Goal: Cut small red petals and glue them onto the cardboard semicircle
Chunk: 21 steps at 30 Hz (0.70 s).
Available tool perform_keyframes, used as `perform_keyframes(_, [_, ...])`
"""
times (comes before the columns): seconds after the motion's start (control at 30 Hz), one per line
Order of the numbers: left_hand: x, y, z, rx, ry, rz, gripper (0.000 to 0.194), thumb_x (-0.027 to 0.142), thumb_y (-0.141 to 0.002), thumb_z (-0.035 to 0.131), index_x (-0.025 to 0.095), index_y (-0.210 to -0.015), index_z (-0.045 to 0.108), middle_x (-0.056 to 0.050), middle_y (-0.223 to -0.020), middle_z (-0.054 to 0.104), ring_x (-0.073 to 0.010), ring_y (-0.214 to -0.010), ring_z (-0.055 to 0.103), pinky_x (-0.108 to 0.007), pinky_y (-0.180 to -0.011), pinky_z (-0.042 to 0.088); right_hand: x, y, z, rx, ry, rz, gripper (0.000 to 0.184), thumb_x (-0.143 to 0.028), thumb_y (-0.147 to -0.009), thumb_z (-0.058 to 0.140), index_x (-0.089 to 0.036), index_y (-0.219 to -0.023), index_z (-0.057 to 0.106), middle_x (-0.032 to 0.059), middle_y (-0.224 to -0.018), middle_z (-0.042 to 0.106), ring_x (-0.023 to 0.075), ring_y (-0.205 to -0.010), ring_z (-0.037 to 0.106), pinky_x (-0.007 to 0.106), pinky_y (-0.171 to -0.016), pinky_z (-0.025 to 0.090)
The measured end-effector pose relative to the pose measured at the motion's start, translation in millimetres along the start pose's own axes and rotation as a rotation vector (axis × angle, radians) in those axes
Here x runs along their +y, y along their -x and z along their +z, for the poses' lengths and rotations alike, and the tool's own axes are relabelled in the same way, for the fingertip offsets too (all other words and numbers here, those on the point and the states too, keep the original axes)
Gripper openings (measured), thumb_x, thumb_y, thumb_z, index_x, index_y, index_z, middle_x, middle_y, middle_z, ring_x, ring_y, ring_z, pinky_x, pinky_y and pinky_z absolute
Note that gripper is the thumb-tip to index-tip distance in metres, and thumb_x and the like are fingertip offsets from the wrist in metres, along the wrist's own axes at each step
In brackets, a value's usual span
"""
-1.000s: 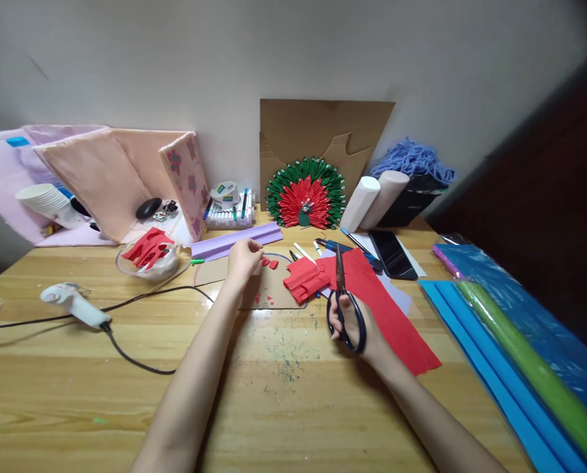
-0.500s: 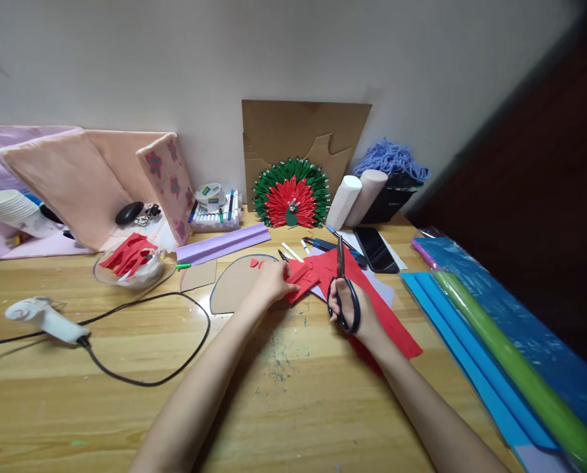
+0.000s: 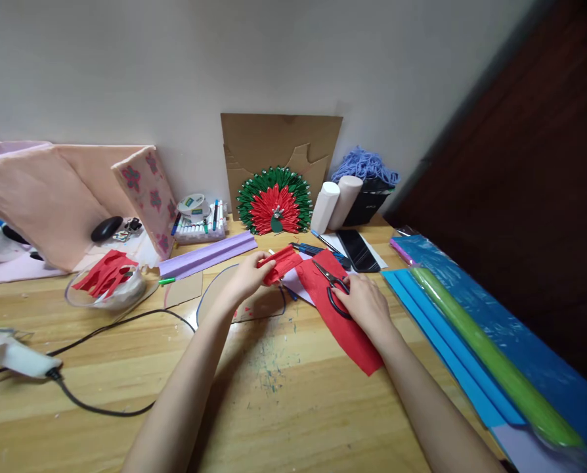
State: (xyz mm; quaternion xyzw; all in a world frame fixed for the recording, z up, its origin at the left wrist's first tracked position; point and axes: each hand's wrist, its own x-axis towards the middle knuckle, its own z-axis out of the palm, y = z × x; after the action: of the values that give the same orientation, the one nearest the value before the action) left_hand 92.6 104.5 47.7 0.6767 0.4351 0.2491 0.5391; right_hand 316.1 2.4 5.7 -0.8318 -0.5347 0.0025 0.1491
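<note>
My left hand (image 3: 248,278) pinches a folded piece of red paper (image 3: 283,260), lifted at a slant above the cardboard half-round (image 3: 215,299). Small red scraps lie on that cardboard. Over a larger red sheet (image 3: 351,345), my right hand (image 3: 368,301) has its fingers on the dark handles of the scissors (image 3: 333,279). The blades point away to the left, low over the sheet, and are slightly apart. Part of the handles is covered by the fingers.
A bowl of red pieces (image 3: 107,279) and a white glue gun (image 3: 15,355) with a black cord are on the left. Behind stand a peacock craft (image 3: 276,207) and a marker box (image 3: 199,230). A phone (image 3: 357,251) and rolled sheets (image 3: 475,328) lie on the right.
The scissors have gone from upright in my right hand to low over the red sheet. My left hand has lifted the folded red paper to the left. The view has shifted.
</note>
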Motion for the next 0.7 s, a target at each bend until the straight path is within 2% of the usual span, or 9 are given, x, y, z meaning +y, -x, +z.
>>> perform_keyframes(0.07, [3,1,4.9,-0.049,0.055,0.028,0.022,0.031,-0.081,0.048,0.016,-0.095,0.058,-0.005,-0.081,0.063,-0.0134,-0.067,0.059,-0.024,-0.059,0.045,-5,2,-2,0.106,-0.244,-0.088,0.02,-0.034,-0.08,0.056,-0.016,-0.087,0.061,0.0152,-0.096,0.06,0.029,-0.093,0.058,0.04,-0.077,0.045])
perform_keyframes(0.1, [4,2,8.4,-0.08,0.063,0.03,0.023,0.032,-0.082,0.048,0.017,-0.095,0.059,-0.004,-0.081,0.063,-0.0132,-0.067,0.059,-0.023,-0.059,0.045,-9,3,-2,0.119,-0.421,-0.135,0.022,-0.036,-0.081,0.055,-0.017,-0.09,0.06,0.0132,-0.098,0.059,0.0268,-0.094,0.058,0.04,-0.08,0.046])
perform_keyframes(0.2, [10,6,19.5,-0.153,0.049,0.047,0.023,0.032,-0.082,0.049,0.017,-0.091,0.064,-0.004,-0.082,0.065,-0.0137,-0.07,0.057,-0.023,-0.062,0.045,-23,7,-3,-0.028,-0.913,-0.207,0.028,-0.042,-0.079,0.058,-0.02,-0.097,0.057,0.0078,-0.1,0.06,0.0207,-0.091,0.059,0.035,-0.081,0.048])
perform_keyframes(0.27, [13,7,25.5,-0.164,0.025,0.063,0.022,0.027,-0.081,0.05,0.018,-0.091,0.067,-0.004,-0.086,0.067,-0.0153,-0.077,0.058,-0.024,-0.068,0.046,-29,9,-3,-0.088,-1.044,-0.189,0.028,-0.042,-0.077,0.062,-0.02,-0.093,0.056,0.0056,-0.093,0.061,0.0193,-0.087,0.059,0.033,-0.078,0.049])
perform_keyframes(0.37, [13,6,29.8,-0.136,0.043,0.056,0.024,0.025,-0.082,0.049,0.019,-0.097,0.067,-0.005,-0.096,0.068,-0.0179,-0.089,0.059,-0.026,-0.077,0.046,-30,10,-6,-0.045,-1.008,-0.244,0.021,-0.039,-0.076,0.064,-0.02,-0.08,0.056,0.0031,-0.085,0.056,0.0177,-0.08,0.057,0.03,-0.073,0.048])
perform_keyframes(0.53, [7,1,25.9,-0.06,0.142,0.074,0.03,0.028,-0.084,0.047,0.019,-0.107,0.064,-0.007,-0.118,0.062,-0.019,-0.109,0.054,-0.028,-0.094,0.04,-20,9,-17,-0.02,-0.815,-0.524,0.002,-0.021,-0.079,0.061,-0.021,-0.08,0.061,0.0028,-0.09,0.052,0.0176,-0.088,0.055,0.032,-0.082,0.045])
perform_keyframes(0.6, [6,2,22.9,-0.075,0.167,0.073,0.032,0.029,-0.083,0.05,0.02,-0.112,0.061,-0.007,-0.125,0.057,-0.0193,-0.115,0.05,-0.029,-0.097,0.038,-17,8,-19,-0.004,-0.746,-0.618,0.007,-0.017,-0.08,0.059,-0.022,-0.08,0.063,0.0035,-0.092,0.052,0.0185,-0.091,0.054,0.034,-0.084,0.044])
perform_keyframes(0.7, [7,5,19.4,-0.067,0.209,0.006,0.043,0.029,-0.074,0.064,0.021,-0.116,0.058,-0.009,-0.128,0.054,-0.0215,-0.113,0.053,-0.028,-0.091,0.043,-14,6,-19,0.028,-0.653,-0.72,0.01,-0.017,-0.081,0.058,-0.024,-0.079,0.066,0.005,-0.092,0.052,0.0197,-0.09,0.054,0.035,-0.08,0.047])
